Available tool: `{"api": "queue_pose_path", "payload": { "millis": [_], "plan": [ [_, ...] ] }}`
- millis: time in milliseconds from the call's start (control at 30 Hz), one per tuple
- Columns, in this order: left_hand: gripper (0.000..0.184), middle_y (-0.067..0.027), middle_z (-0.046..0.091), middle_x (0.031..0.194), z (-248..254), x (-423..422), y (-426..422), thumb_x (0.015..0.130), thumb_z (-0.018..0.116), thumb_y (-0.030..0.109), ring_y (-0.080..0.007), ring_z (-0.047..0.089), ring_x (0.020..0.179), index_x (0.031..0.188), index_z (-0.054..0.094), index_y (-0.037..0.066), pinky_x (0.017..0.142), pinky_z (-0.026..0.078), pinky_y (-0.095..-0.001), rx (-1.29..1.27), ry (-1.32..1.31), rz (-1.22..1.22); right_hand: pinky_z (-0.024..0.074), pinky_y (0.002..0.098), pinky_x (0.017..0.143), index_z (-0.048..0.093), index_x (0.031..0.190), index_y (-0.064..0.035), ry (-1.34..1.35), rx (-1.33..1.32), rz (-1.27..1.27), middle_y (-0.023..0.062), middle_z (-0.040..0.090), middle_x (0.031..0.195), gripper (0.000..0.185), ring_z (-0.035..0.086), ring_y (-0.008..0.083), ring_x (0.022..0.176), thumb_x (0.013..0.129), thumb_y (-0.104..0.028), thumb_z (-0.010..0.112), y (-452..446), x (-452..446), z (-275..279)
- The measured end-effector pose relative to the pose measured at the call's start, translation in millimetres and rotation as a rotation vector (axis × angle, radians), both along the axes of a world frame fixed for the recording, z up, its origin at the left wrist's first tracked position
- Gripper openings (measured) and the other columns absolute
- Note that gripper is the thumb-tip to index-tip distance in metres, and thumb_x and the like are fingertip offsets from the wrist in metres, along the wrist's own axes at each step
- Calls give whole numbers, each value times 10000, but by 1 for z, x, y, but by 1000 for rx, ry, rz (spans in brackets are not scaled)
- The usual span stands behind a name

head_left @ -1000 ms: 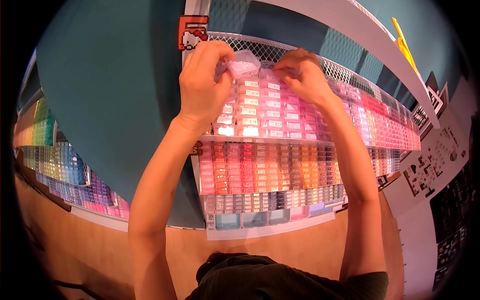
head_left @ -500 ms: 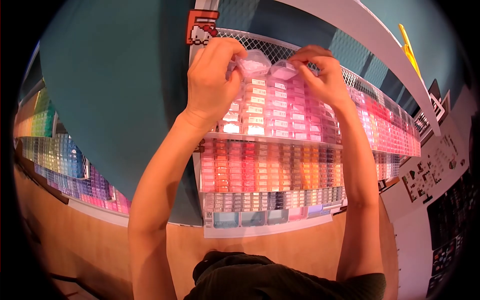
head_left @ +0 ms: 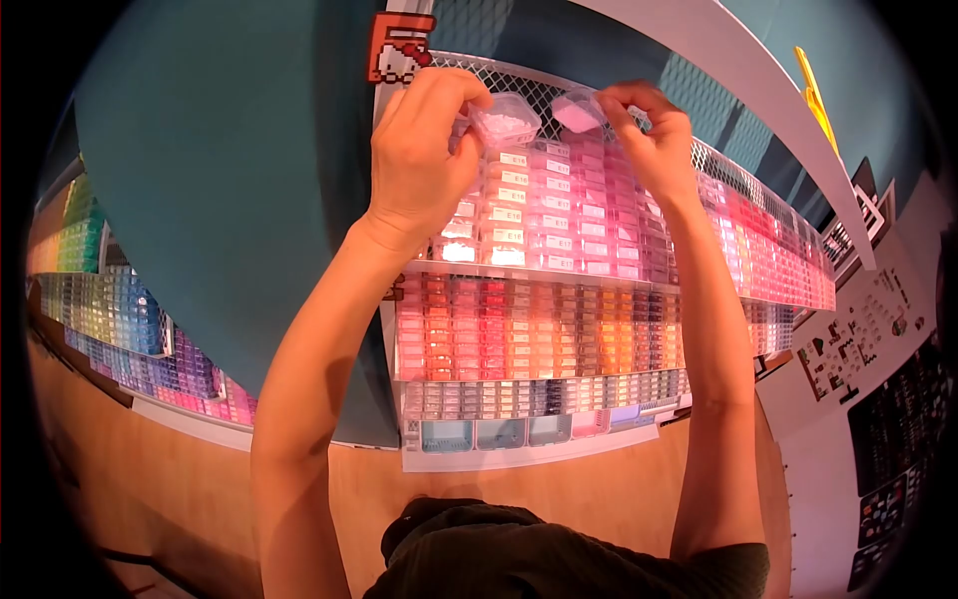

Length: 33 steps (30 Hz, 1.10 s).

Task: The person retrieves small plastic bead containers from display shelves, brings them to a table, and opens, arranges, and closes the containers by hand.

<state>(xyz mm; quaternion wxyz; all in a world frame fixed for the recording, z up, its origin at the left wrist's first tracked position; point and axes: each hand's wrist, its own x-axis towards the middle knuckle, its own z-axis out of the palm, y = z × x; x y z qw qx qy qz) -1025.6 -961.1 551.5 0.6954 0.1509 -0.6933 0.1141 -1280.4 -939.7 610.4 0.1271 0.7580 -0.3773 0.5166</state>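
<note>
Both my hands are raised at the top shelf of small clear plastic boxes. My left hand [head_left: 424, 150] pinches the edge of a clear box with pale contents [head_left: 506, 121], tilted above the E16 stack [head_left: 511, 195]. Between the fingertips of my right hand [head_left: 649, 125] is a smaller-looking clear box with pink contents [head_left: 580, 112]. It hangs above and to the right of the E17 stack [head_left: 556, 203], apart from the left box. Parts of the row behind my left fingers are hidden.
Lower shelves hold rows of red and orange boxes [head_left: 519, 329], with coloured bins [head_left: 502, 432] at the bottom. A mesh back panel [head_left: 714, 155] rises behind the top shelf. A white curved rail [head_left: 788, 90] arches at upper right, and a teal wall [head_left: 220, 180] stands left.
My right hand has lifted its pink box up and slightly right, away from the top of the stacks and from the other box. The left hand stays nearly in place with its box.
</note>
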Motion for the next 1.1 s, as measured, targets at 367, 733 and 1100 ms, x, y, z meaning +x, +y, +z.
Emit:
{"api": "queue_pose_path", "payload": {
  "millis": [367, 733, 1100],
  "plan": [
    [341, -42, 626, 946, -1, -2, -6, 672, 626, -124, -233, 602, 798, 949, 610, 75, 705, 510, -334, -59, 26, 2, 426, 391, 972, 733, 963, -32, 462, -127, -140, 82, 711, 991, 136, 604, 275, 994, 840, -54, 679, -19, 1, -3],
    [334, -39, 629, 946, -1, -4, -4, 679, 637, -113, -231, 611, 805, 949, 610, 80, 716, 512, -335, -39, 23, -8, 484, 340, 930, 754, 862, -36, 402, 205, -29, 79, 735, 918, 130, 648, 234, 923, 742, -3, 719, 1, 1, -8],
    [336, -43, 629, 938, -2, -3, -5, 676, 640, -113, -234, 611, 802, 951, 613, 77, 719, 507, -337, -31, 22, -23, 500, 336, 916, 747, 904, -39, 330, 249, -114, 67, 730, 923, 157, 662, 236, 919, 761, -1, 693, 1, 4, -13]
  ]
}}
